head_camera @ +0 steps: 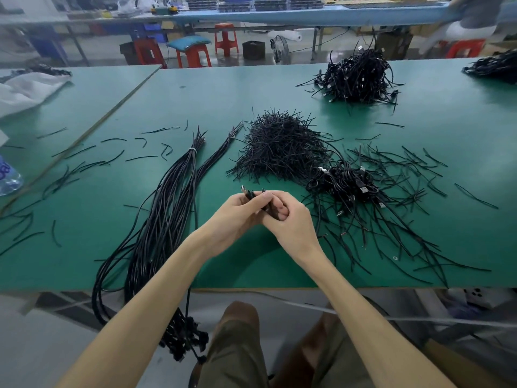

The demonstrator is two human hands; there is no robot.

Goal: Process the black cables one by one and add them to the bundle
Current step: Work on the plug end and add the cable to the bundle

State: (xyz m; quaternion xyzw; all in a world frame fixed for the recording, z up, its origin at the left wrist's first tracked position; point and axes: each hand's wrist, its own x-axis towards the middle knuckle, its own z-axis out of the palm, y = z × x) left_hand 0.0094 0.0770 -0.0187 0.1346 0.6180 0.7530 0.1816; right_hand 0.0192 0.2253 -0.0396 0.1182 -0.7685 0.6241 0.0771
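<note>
Left hand point(237, 210) and right hand point(282, 217) meet above the green table point(195, 88), fingers curled, jointly gripping 1 black cable point(247, 194).

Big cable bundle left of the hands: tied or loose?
Tied. A pale tie wraps the cable bundle near its far end; the near end hangs off the table edge.
</note>
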